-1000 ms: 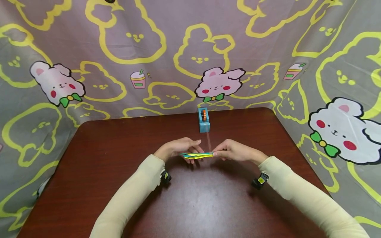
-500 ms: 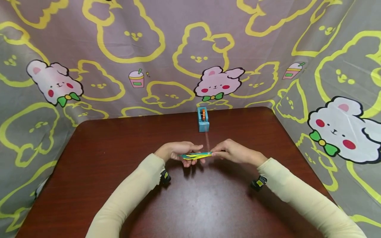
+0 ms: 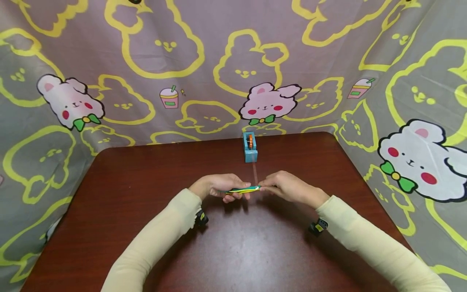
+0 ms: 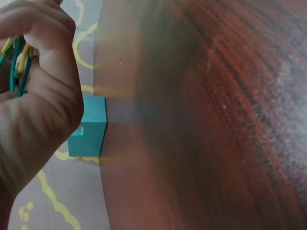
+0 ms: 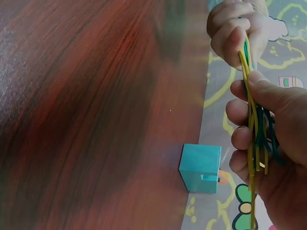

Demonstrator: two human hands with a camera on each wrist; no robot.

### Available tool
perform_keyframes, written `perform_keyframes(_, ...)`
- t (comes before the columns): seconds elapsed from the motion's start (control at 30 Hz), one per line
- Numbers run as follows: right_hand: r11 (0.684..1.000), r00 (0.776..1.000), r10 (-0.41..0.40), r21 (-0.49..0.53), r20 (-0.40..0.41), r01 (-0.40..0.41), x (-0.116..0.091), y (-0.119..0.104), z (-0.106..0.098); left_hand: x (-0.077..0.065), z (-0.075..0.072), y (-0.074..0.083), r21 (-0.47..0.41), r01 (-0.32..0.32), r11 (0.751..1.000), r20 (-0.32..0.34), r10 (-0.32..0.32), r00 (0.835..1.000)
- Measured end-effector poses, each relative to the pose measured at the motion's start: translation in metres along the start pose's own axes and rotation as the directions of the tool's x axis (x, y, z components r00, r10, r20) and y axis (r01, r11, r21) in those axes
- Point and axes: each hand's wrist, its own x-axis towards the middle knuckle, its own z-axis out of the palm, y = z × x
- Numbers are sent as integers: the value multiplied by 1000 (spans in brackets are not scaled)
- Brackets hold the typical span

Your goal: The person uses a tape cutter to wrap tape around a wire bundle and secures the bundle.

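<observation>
A bundle of thin yellow and green strands (image 3: 243, 190) is held above the table between both hands. My left hand (image 3: 228, 187) grips it with the thumb on top and the fingers underneath. At the bundle's right end, my right hand (image 3: 288, 184) pinches it between thumb and fingertips. From the blue tape dispenser (image 3: 250, 156), a strip of clear tape (image 3: 254, 170) runs to that pinched end. In the right wrist view, loose strand ends (image 5: 259, 155) lie in the right palm. More strands (image 4: 18, 57) show by the left palm in the left wrist view.
The dispenser, with its orange core (image 3: 250, 140), stands near the back edge of the dark red wooden table (image 3: 164, 162). A patterned curtain (image 3: 204, 48) encloses the back and both sides. Wrist cameras (image 3: 201, 217) sit under both sleeves.
My left thumb has come down onto the strands, and the fingers now close around them from below. The right hand keeps its pinch, with the tape strip still stretched to the dispenser.
</observation>
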Motion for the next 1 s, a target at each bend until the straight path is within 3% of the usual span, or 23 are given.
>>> perform_keyframes(0.17,998,999,-30,-52,-22,29,0,1,0,-2,2,2,20,-28,999,-14,28,999)
perform_keyframes(0.3,997,998,-53,-62,-30,51,0,1,-1,-4,5,4,99,-67,993,-49,72,996)
perform_keyframes(0.43,997,998,-54,-54,-19,53,0,1,-2,-4,9,5,244,-105,964,-100,133,986)
perform_keyframes(0.57,1000,998,6,-1,57,-6,3,2,-6,-4,14,3,354,-129,926,-163,197,967)
perform_keyframes(0.7,986,982,110,108,153,-127,8,7,-14,-5,18,0,475,-176,862,-200,300,933)
perform_keyframes(0.83,945,960,169,241,222,-222,13,18,-24,-7,19,-1,624,-198,756,-214,408,887)
perform_keyframes(0.93,875,938,215,373,272,-308,18,30,-30,-7,19,-3,683,-203,702,-222,463,858)
perform_keyframes(1.0,793,913,254,472,319,-385,21,39,-31,-7,19,-5,700,-205,685,-228,485,844)
